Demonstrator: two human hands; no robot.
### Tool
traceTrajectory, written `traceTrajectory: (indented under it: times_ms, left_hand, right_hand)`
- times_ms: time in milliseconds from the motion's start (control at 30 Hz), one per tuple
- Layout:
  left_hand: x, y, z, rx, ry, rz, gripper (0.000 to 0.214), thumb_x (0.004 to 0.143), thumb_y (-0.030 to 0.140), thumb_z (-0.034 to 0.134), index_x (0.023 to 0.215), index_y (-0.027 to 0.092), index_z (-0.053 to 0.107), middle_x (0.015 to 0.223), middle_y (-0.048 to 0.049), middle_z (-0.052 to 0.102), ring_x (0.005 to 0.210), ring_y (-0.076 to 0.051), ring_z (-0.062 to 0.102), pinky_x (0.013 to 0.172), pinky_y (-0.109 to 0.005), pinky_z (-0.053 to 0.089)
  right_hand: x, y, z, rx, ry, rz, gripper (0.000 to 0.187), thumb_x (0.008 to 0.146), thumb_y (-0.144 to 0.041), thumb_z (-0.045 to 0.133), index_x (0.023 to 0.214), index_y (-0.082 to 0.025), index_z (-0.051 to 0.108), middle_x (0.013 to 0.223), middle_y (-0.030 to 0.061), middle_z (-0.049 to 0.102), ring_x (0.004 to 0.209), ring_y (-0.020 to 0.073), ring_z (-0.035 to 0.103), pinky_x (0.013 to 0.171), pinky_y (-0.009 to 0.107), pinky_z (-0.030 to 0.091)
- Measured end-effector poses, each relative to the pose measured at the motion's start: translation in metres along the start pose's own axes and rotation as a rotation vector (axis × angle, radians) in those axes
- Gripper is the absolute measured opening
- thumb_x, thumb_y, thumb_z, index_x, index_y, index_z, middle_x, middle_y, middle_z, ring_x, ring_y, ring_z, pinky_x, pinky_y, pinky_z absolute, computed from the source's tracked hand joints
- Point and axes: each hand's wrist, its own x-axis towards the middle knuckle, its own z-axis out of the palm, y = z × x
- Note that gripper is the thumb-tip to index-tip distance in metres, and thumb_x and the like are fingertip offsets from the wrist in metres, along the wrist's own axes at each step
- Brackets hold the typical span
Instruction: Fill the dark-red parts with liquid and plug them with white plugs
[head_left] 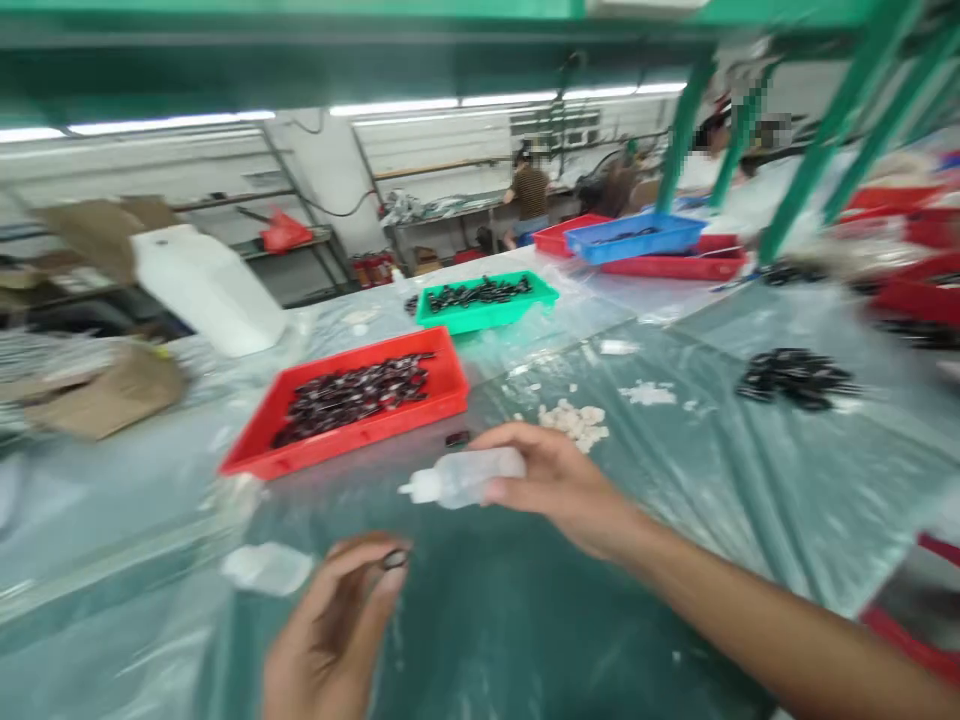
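The right hand [559, 480] reaches in from the near right and closes around a small translucent squeeze bottle [461, 478], held on its side above the desk [750, 500] with its white nozzle pointing left. The fingers wrap the bottle's rear end, thumb underneath. The left hand [337, 630] sits at the near edge, its fingers curled, pinching a small dark ring-shaped part [394, 559] between thumb and fingertips (the picture is blurred, so the part's exact form cannot be told). The bottle's nozzle and the pinched part are near each other but apart.

The desk is covered with clear plastic sheeting over a green surface. Just left of the left hand a second small clear bottle [268, 568] lies on the sheeting. Beyond the hands, to the left, a red tray [255, 455] holds a heap of dark parts. Farther off stands a green tray [480, 318] with more dark parts, and beyond that, to the right, a blue tray [634, 238] rests on a red one. A single dark piece [457, 438] lies just beside the red tray's near right corner. Small white scraps [576, 420] lie in a cluster just beyond the right hand, and a loose pile of black parts [795, 378] lies on the far right. A white plastic jug [206, 285] stands at the far left, near crumpled cardboard [105, 390]. A person [531, 195] stands at a bench in the far background.
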Motion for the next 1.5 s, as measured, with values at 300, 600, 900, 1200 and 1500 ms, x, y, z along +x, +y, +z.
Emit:
traceTrajectory:
  times_ms: [300, 600, 900, 1200, 1500]
  left_hand:
    - [-0.007, 0.009, -0.003, -0.005, 0.025, 0.058, 0.007, 0.100, 0.022, 0.068, 0.103, 0.027, 0.070, 0.114, -0.0046, 0.073, 0.109, -0.015, 0.071, 0.093, -0.021, 0.060]
    - [-0.003, 0.013, -0.007, 0.006, -0.024, 0.136, 0.017, 0.101, 0.013, 0.063, 0.106, 0.028, 0.070, 0.110, -0.0050, 0.073, 0.107, -0.016, 0.069, 0.089, -0.021, 0.060]
    - [-0.004, 0.013, -0.009, 0.037, -0.085, 0.193, 0.031, 0.099, 0.002, 0.058, 0.112, 0.028, 0.067, 0.115, -0.0029, 0.069, 0.111, -0.013, 0.065, 0.093, -0.019, 0.056]
    - [-0.004, 0.010, -0.012, 0.094, -0.095, 0.202, 0.031, 0.100, 0.002, 0.057, 0.114, 0.028, 0.066, 0.116, -0.0037, 0.067, 0.112, -0.015, 0.063, 0.093, -0.023, 0.056]
    - [-0.002, 0.009, -0.012, 0.111, -0.105, 0.250, 0.036, 0.098, -0.003, 0.057, 0.116, 0.026, 0.067, 0.117, -0.0051, 0.066, 0.112, -0.017, 0.063, 0.092, -0.027, 0.056]
  right_hand:
    - [-0.013, -0.005, 0.001, -0.341, -0.165, -0.124, 0.027, 0.090, -0.019, 0.076, 0.115, -0.031, 0.071, 0.116, 0.0018, 0.069, 0.099, 0.0163, 0.065, 0.079, 0.025, 0.052]
    - [-0.014, -0.001, 0.010, -0.654, -0.167, -0.260, 0.039, 0.085, -0.010, 0.070, 0.114, -0.034, 0.066, 0.115, -0.0030, 0.068, 0.103, 0.0125, 0.067, 0.085, 0.022, 0.054]
    - [-0.014, 0.003, 0.018, -0.873, 0.004, -0.399, 0.033, 0.082, -0.031, 0.082, 0.113, -0.028, 0.073, 0.111, 0.0083, 0.072, 0.107, 0.0271, 0.070, 0.087, 0.037, 0.062]
    - [-0.019, 0.002, 0.016, -0.935, -0.063, -0.489, 0.032, 0.086, -0.020, 0.077, 0.116, -0.028, 0.071, 0.116, 0.0069, 0.070, 0.109, 0.0244, 0.070, 0.088, 0.030, 0.062]
    - [-0.023, 0.001, 0.012, -1.055, -0.169, -0.593, 0.035, 0.092, -0.011, 0.068, 0.123, -0.026, 0.065, 0.121, 0.0038, 0.066, 0.105, 0.0126, 0.069, 0.088, 0.017, 0.058]
